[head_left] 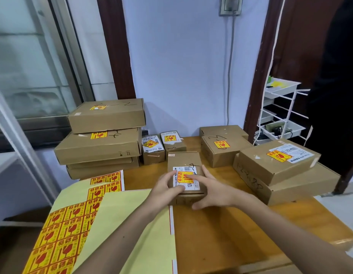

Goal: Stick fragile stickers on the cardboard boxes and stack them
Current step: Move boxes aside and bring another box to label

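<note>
A small cardboard box (184, 162) stands on the wooden table (221, 230) in front of me. A yellow and red fragile sticker (181, 177) lies on its white label. My left hand (163, 189) grips the box's near left corner. My right hand (211, 189) rests on the box's right side, its index finger pressing on the sticker. A sheet of fragile stickers (58, 232) lies at the near left, partly under a bare yellow backing sheet (132, 224).
Stickered flat boxes are stacked at the back left (106, 115). Two small stickered boxes (152, 149) stand behind the middle one. More stickered boxes are piled at the right (276, 161). A white wire rack with trays (280, 111) stands beyond the table's right end.
</note>
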